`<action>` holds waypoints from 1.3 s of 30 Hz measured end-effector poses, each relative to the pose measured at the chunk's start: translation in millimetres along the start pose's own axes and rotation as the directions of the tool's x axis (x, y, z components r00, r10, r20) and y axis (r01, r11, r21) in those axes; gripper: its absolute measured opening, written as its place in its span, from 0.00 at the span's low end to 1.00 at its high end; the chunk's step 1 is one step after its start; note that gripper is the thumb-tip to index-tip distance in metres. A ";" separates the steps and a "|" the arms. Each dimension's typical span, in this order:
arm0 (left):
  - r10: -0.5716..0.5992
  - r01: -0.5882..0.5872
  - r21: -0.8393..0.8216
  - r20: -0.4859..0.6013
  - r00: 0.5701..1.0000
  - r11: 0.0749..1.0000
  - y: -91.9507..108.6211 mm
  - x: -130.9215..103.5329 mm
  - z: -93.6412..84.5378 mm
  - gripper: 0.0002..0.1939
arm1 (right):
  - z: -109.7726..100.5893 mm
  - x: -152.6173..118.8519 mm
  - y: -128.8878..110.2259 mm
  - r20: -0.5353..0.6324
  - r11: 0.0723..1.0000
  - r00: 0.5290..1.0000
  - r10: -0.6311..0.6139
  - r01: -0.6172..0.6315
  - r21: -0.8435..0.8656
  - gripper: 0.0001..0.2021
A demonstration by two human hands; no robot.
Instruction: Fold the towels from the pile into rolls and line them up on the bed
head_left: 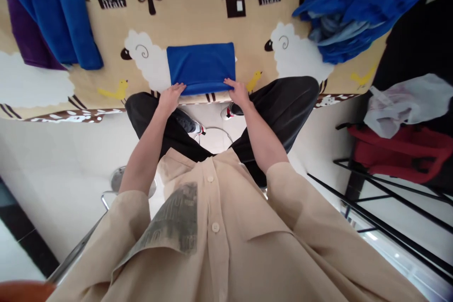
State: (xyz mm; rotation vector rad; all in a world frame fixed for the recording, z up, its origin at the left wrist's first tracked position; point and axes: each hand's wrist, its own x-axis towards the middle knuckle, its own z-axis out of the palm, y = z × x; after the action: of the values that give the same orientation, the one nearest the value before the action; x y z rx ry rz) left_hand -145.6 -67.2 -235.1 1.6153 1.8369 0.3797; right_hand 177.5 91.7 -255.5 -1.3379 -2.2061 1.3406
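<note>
1. One flat, roughly rectangular blue cloth point(201, 65) lay at the near edge of the table, between the person's two hands and with its near side turned into a narrow fold.
2. The left hand point(172, 96) had its fingertips on the cloth's near left corner; whether it pinched the fabric or merely pressed it, I could not tell.
3. The right hand point(239, 92) touched the near right corner with its fingers; there too I could not tell if the fabric was gripped.
4. One crumpled blue heap point(364, 0) sat at the right end of the table; its separate pieces could not be counted.
5. At the left end lay folded blue fabric point(72, 21) and, partly under it, one purple cloth point(26, 33).
6. The tan tablecloth point(198, 23) showed three sheep, three yellow birds, three little houses and two spotted mushrooms.
7. One whitish plastic bag point(406, 104) rested against one red bag point(399, 153) on the right, well apart from the hands.
8. Two shoes showed beneath the table, and two buttons on the one beige shirt point(233, 203).
</note>
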 end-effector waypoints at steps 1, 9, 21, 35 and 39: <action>-0.026 0.024 -0.045 -0.038 0.999 0.999 -4.1 -0.7 -0.6 0.30 | -0.5 0.9 3.4 -0.035 0.999 0.999 0.024 -0.023 0.046 0.23; -0.308 0.150 -0.467 -0.282 0.909 0.871 -30.0 18.9 2.5 0.23 | 0.2 12.0 13.3 -0.231 0.974 0.966 0.115 -0.064 0.219 0.18; -0.453 0.274 -0.470 -0.327 0.829 0.839 -57.9 30.2 17.0 0.24 | 6.5 32.2 40.8 -0.266 0.958 0.947 0.183 -0.111 0.264 0.38; -0.428 0.274 -0.397 -0.376 0.822 0.876 -29.2 18.5 -0.1 0.21 | 0.9 22.4 18.0 -0.394 0.987 0.906 0.155 -0.129 0.090 0.28; -0.215 0.157 -0.165 -0.439 0.872 0.974 6.4 1.6 -16.5 0.21 | -3.9 12.0 -8.3 -0.407 0.989 0.913 -0.032 -0.029 -0.143 0.24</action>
State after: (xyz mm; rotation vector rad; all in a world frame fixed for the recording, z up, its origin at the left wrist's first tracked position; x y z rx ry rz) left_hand -151.2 -61.2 -219.3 1.3213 2.2416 0.8259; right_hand 168.3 102.1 -249.6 -1.5045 -2.0397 0.8110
